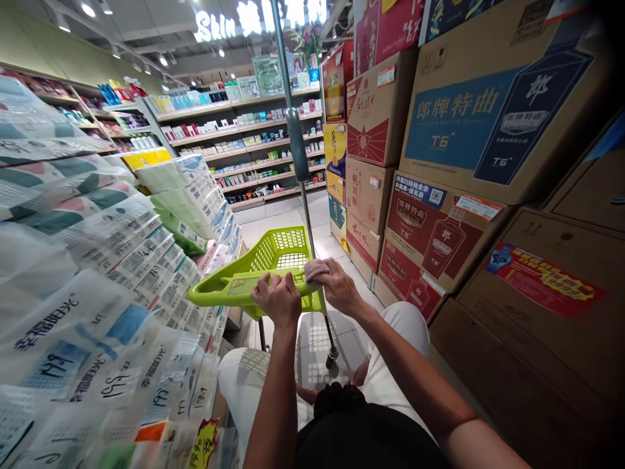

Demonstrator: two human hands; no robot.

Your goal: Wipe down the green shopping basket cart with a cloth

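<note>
A small lime-green shopping cart (288,242) stands right in front of me, its perforated basket facing away. My left hand (278,296) is closed around the green handle (239,286) near its middle. At the handle's right end, my right hand (338,283) grips a greyish-pink cloth (317,271), which lies against the handle. A tall pole (297,150) with a dark grey sleeve rises along the cart's right side. One caster (332,357) shows on the tiled floor below.
Stacked plastic-wrapped tissue packs (117,221) rise close on my left. Cardboard cartons (454,117) are piled high on my right. Tiled floor (278,215) runs between them toward shelves (244,140) of small boxed goods at the back.
</note>
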